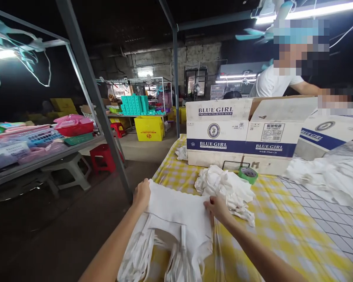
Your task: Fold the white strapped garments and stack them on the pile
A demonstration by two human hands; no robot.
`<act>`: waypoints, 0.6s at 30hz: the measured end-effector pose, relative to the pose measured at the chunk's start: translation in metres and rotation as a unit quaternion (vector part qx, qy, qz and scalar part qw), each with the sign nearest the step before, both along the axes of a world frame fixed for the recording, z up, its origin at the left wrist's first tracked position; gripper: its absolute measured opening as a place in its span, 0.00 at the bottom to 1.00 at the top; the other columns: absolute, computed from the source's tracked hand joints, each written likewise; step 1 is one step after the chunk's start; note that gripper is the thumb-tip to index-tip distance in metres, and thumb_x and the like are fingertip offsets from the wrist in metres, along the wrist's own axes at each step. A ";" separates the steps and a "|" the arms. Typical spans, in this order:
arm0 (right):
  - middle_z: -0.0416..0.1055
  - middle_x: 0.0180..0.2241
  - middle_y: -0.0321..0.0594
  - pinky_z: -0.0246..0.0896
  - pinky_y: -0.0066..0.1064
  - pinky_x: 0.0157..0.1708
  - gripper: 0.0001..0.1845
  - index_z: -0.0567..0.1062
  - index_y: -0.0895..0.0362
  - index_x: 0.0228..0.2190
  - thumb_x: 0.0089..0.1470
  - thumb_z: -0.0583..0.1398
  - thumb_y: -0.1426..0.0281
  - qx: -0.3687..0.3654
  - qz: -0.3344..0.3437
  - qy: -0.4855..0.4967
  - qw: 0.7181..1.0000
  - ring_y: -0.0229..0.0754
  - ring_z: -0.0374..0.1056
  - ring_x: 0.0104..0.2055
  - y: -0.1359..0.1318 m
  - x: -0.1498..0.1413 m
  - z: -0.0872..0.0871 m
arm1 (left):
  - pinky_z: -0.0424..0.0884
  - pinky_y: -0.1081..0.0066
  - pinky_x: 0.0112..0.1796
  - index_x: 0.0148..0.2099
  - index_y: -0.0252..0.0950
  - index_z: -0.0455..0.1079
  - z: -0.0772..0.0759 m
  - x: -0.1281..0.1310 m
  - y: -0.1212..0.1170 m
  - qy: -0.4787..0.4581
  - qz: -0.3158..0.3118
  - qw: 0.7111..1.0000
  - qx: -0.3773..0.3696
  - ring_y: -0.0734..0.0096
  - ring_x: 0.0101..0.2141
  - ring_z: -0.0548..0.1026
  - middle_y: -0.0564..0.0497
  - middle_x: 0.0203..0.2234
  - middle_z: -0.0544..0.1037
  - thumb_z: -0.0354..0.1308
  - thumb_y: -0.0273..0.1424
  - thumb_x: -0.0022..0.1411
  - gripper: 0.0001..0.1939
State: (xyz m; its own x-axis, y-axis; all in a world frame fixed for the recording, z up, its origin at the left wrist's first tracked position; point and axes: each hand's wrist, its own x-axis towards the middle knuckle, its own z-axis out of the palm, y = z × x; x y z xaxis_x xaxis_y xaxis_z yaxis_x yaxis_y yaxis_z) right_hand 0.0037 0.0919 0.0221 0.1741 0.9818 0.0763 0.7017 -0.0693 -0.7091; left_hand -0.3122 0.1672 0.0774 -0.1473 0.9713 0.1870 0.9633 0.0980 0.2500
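A white cloth garment (pixel 179 203) with long narrow straps is stretched out flat near the front left of the table. My left hand (pixel 142 194) is closed on its upper left corner. At its upper right corner, my right hand (pixel 218 207) pinches the edge between thumb and fingers. More white straps and layers of cloth lie beneath and below the garment, dangling toward me. Just beyond my right hand sits a crumpled heap of white cloth (pixel 223 186), with a green roll of tape (pixel 248 175) behind it.
Beer cartons (pixel 217 135) stand along the table's far side, beside more white cloth (pixel 332 176) at right. The table wears a yellow checked cloth (pixel 270 207). A co-worker in a white shirt (pixel 272 84) reaches behind the cartons. A metal post (pixel 97 102) rises at left.
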 end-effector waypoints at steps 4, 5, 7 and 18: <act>0.64 0.15 0.36 0.42 0.27 0.21 0.13 0.64 0.57 0.14 0.45 0.56 0.67 -0.005 -0.023 -0.033 0.999 0.37 0.59 0.21 0.007 0.005 -0.006 | 0.62 0.71 0.29 0.40 0.34 0.70 -0.015 0.004 0.022 0.013 0.013 0.999 -0.046 0.60 0.35 0.75 0.40 0.34 0.76 0.43 0.37 0.64 0.17; 0.65 0.16 0.36 0.42 0.27 0.21 0.12 0.65 0.57 0.14 0.45 0.56 0.67 -0.006 -0.027 -0.040 0.999 0.37 0.59 0.21 0.008 0.006 -0.007 | 0.62 0.71 0.29 0.40 0.35 0.70 -0.019 0.004 0.025 0.018 0.014 0.998 -0.055 0.60 0.35 0.75 0.40 0.34 0.76 0.45 0.38 0.63 0.16; 0.66 0.18 0.37 0.42 0.27 0.21 0.11 0.67 0.57 0.17 0.46 0.56 0.67 -0.010 -0.032 -0.051 0.998 0.37 0.60 0.22 0.007 0.006 -0.007 | 0.62 0.71 0.29 0.42 0.37 0.70 -0.025 0.004 0.028 0.029 0.017 0.997 -0.063 0.59 0.36 0.74 0.41 0.34 0.76 0.45 0.39 0.63 0.16; 0.68 0.40 0.43 0.53 0.29 0.33 0.13 0.67 0.55 0.42 0.54 0.51 0.71 0.143 -0.044 -0.153 0.977 0.43 0.64 0.40 -0.008 0.050 0.027 | 0.61 0.60 0.43 0.54 0.32 0.59 -0.002 0.040 0.004 0.132 -0.062 0.987 0.074 0.51 0.48 0.64 0.37 0.45 0.67 0.47 0.35 0.61 0.21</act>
State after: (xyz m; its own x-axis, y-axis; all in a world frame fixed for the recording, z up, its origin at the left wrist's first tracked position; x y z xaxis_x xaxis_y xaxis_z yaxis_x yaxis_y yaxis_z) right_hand 0.0533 0.0839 0.0496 0.1837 0.8945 0.4075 0.8842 0.0308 -0.4662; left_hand -0.2724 0.1714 0.0754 0.0426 0.9378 0.3446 0.9991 -0.0426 -0.0075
